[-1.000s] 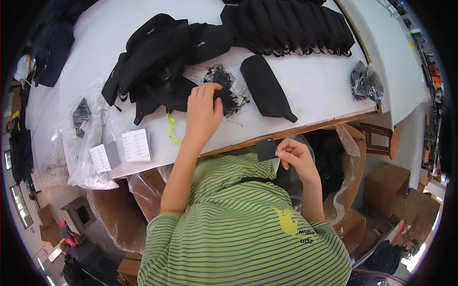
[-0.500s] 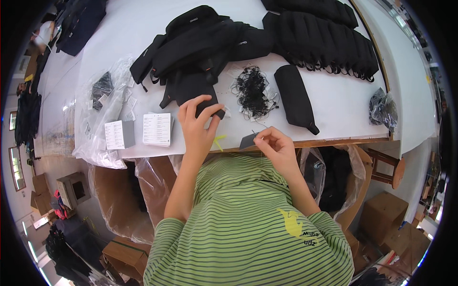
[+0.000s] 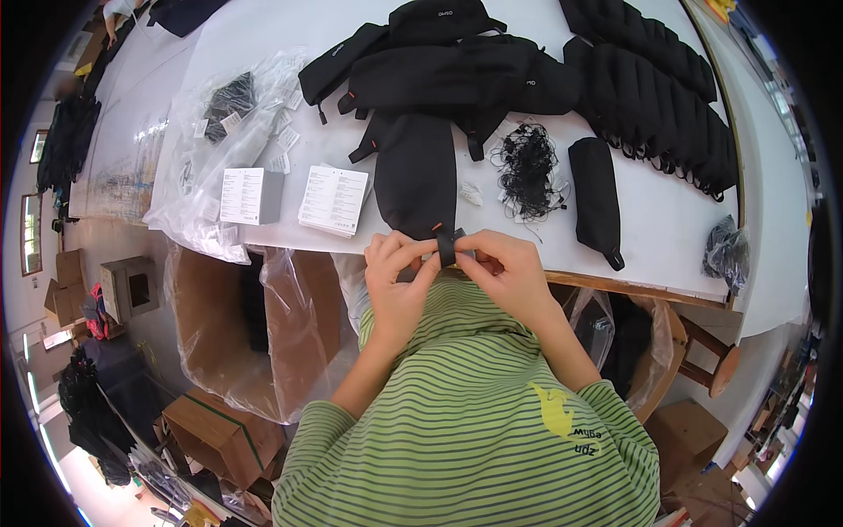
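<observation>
A black zip pouch [image 3: 417, 171] lies lengthwise in front of me, its near end at the table edge. From that end sticks out a black strap loop [image 3: 446, 248], next to a small orange tab. My left hand [image 3: 402, 274] is closed, with thumb and fingers pinching the loop from the left. Against its other side my right hand [image 3: 509, 270] is closed in a pinch. A bit of a dark grey tag [image 3: 466, 246] shows between the right fingers, most of it covered. Any string on the tag is too fine to make out.
A tangle of black strings [image 3: 527, 171] and a single black pouch [image 3: 594, 198] lie to the right. Stacked white cards [image 3: 334, 202] stand at left, near a clear plastic bag [image 3: 198, 167]. Black pouches [image 3: 465, 79] are heaped behind. An open carton [image 3: 211, 325] sits below the table edge.
My hands have come together at the strap loop; they were apart before. The left has taken hold of the loop, and the right has brought the grey tag to it. The pouch's near end now reaches the edge.
</observation>
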The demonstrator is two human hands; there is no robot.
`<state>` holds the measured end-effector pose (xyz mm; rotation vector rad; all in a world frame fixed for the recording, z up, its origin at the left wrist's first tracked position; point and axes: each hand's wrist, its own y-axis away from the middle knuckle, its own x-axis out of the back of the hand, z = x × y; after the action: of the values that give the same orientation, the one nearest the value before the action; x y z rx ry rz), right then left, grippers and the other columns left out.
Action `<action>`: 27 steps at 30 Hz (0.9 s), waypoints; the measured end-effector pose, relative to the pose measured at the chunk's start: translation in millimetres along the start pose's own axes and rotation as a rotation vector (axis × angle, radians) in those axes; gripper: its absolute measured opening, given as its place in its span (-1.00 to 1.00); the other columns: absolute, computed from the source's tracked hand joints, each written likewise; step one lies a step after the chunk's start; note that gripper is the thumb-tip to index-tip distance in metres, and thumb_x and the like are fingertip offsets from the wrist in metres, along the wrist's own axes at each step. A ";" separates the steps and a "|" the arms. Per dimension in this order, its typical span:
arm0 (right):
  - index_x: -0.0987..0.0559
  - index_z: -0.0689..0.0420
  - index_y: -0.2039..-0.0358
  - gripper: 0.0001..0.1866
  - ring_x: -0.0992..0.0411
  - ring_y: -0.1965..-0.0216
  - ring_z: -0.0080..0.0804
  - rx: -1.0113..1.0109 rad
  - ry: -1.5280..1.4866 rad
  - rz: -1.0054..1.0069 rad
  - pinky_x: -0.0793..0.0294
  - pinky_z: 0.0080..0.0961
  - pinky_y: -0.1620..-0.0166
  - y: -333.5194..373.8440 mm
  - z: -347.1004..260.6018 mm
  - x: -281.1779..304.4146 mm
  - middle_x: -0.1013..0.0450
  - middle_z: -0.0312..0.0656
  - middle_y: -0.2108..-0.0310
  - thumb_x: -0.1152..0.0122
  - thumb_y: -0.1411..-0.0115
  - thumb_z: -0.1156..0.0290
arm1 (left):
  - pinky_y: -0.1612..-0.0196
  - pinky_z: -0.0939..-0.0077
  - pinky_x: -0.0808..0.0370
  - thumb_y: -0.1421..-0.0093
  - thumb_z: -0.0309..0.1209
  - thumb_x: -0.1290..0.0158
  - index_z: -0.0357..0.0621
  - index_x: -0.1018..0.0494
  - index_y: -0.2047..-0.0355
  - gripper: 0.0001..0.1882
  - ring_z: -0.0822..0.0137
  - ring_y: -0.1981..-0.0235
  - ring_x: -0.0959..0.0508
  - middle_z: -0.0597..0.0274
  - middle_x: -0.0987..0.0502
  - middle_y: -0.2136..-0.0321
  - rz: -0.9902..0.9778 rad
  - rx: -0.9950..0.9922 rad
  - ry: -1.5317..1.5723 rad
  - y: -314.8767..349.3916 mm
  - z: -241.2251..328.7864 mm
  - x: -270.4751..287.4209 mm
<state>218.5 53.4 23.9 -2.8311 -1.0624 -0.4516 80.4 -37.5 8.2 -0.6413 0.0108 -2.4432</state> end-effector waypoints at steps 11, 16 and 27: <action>-0.51 0.14 0.33 -0.93 -0.17 0.58 -0.80 -0.185 -0.301 -0.087 -0.15 -0.75 0.47 6.5 7.8 12.9 -0.33 -0.49 0.56 -0.20 -0.16 0.49 | 0.28 0.65 -0.31 -0.06 -0.63 -0.13 -0.29 -0.47 0.40 -0.91 0.49 0.37 -0.39 0.25 -0.46 0.39 -0.054 0.039 0.379 -5.9 9.4 -0.3; -0.39 0.18 0.25 -0.87 -0.28 0.42 -0.70 -0.153 -0.744 0.046 -0.23 -0.74 0.31 12.4 15.0 24.8 -0.35 -0.34 0.42 -0.11 -0.19 0.57 | 0.29 0.69 -0.28 -0.20 -0.56 -0.02 -0.28 -0.37 0.31 -0.93 0.54 0.41 -0.35 0.25 -0.43 0.35 -0.078 0.130 0.642 -6.9 25.7 11.3; -0.40 0.20 0.22 -0.90 -0.37 0.47 -0.62 -0.110 -0.881 0.122 -0.30 -0.75 0.40 18.2 8.0 23.3 -0.54 -0.10 0.38 -0.06 -0.25 0.51 | 0.17 0.72 -0.24 -0.25 -0.49 -0.01 -0.22 -0.37 0.30 -0.93 0.66 0.55 -0.15 0.50 -0.24 0.56 -0.359 0.196 0.612 -3.0 37.8 -2.0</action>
<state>249.1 55.8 23.7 -3.2022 -0.9342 0.8534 97.2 -28.7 41.2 0.2255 -0.1054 -2.8442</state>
